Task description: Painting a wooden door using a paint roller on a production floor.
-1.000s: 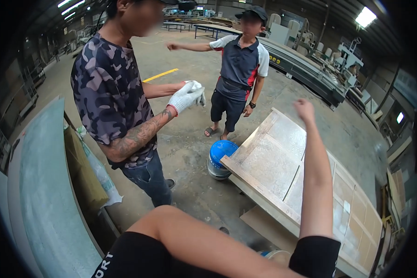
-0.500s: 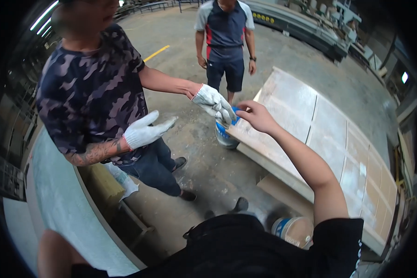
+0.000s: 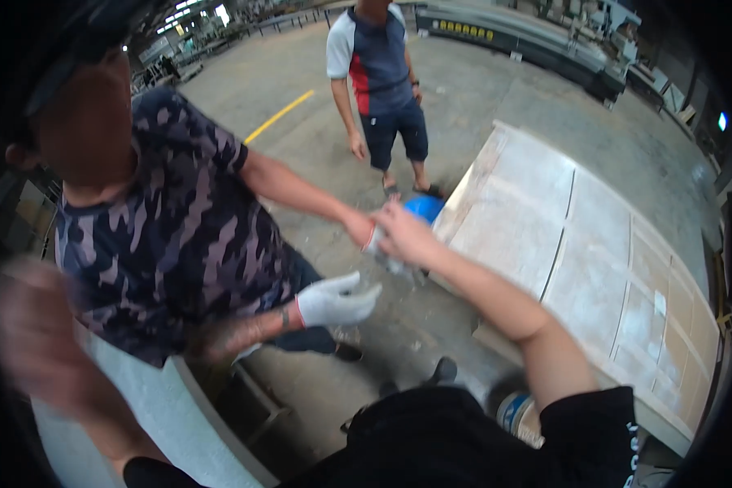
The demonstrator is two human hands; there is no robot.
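My right hand [image 3: 407,233] reaches forward and overlaps a co-worker's white gloved hand [image 3: 392,259] in front of me. Motion smears its fingers, so I cannot tell whether they grip the glove or only pass over it. At the far left my left hand [image 3: 37,333] is raised, badly blurred, its fingers not readable. The co-worker, in a camouflage T-shirt [image 3: 195,220], holds the other white gloved hand [image 3: 339,300] out with the fingers spread.
On my right lies a large pale panelled board [image 3: 512,195]. A blue-topped bucket [image 3: 423,209] is beyond its near corner, and another bucket [image 3: 519,415] is by my feet. A pale curved surface [image 3: 211,431] runs along my left. A second person [image 3: 382,73] stands farther back.
My left hand has risen into view at the left. My right hand has moved left and down onto the co-worker's gloved hand. The co-worker's other gloved hand has moved right and lower.
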